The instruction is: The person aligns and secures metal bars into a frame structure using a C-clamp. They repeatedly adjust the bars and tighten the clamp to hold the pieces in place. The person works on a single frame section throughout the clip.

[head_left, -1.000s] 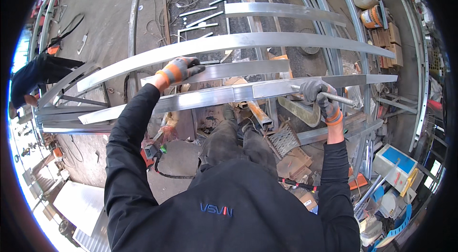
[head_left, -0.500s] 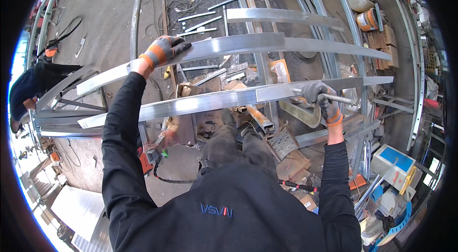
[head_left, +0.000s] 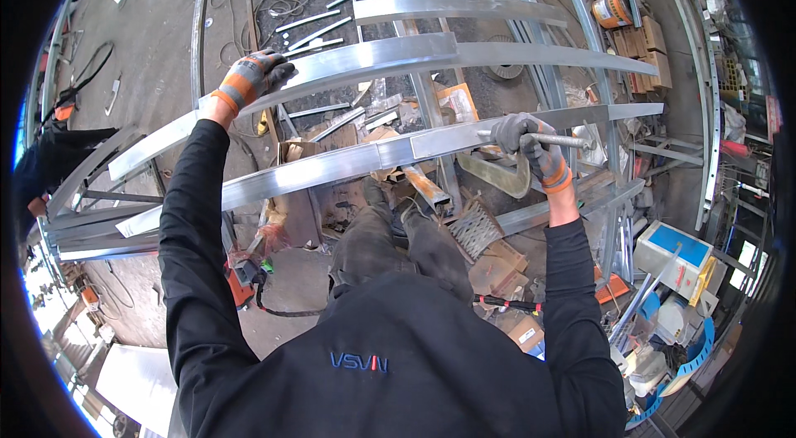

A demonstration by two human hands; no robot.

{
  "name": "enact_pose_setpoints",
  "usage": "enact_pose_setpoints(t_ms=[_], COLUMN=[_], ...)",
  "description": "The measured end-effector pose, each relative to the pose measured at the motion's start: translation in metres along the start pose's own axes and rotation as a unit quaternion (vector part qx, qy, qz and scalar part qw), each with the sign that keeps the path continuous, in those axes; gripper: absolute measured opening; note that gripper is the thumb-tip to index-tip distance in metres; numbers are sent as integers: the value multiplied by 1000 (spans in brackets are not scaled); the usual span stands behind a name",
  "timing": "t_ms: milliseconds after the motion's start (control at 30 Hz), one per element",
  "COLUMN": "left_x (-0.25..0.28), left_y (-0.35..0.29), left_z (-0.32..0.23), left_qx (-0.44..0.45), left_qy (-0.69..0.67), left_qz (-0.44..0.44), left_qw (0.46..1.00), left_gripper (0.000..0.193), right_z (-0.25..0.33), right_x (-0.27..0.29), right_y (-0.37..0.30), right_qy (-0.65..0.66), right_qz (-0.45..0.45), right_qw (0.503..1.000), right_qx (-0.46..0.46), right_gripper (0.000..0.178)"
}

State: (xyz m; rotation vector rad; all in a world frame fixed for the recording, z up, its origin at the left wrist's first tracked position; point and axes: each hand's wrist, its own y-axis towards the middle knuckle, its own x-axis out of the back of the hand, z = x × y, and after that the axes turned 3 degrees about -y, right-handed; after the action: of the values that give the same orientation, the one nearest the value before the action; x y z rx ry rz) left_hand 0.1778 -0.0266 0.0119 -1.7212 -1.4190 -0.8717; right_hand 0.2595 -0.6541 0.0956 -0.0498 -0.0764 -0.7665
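Note:
My left hand (head_left: 254,80), in a grey and orange work glove, is closed over the top edge of a long shiny metal bar (head_left: 365,58). That bar runs across in front of me with another length overlapping it. Nearer my body a second metal bar (head_left: 315,175) lies roughly parallel, with a shorter strip (head_left: 456,139) against its face. My right hand (head_left: 537,148), gloved the same way, grips a G-clamp (head_left: 500,175) at its screw rod. The clamp's curved frame hangs below the near bar. Whether its jaws press on the bar is hidden.
A third metal bar (head_left: 464,10) lies beyond. Cardboard scraps and an expanded-metal piece (head_left: 474,229) litter the floor around my legs. At far left, another person (head_left: 50,160) bends beside stacked metal lengths (head_left: 99,226). A blue-topped box (head_left: 673,251) stands at right, near an orange bucket (head_left: 612,10).
The whole scene has shifted left and slightly up in the picture as my head moved. Both hands keep their grips, left on the bar and right on the clamp.

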Motion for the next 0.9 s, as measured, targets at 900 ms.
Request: enact_pose_setpoints(t_ms=[900], left_x=[-213], left_y=[27], left_z=[-361], left_qx=[-63], left_qy=[-3], left_qz=[-67], left_qw=[996], left_gripper=[64], right_z=[-12], right_x=[10], right_y=[-14], right_qy=[10], right_qz=[87], right_qw=[992], right_qx=[95], right_gripper=[35])
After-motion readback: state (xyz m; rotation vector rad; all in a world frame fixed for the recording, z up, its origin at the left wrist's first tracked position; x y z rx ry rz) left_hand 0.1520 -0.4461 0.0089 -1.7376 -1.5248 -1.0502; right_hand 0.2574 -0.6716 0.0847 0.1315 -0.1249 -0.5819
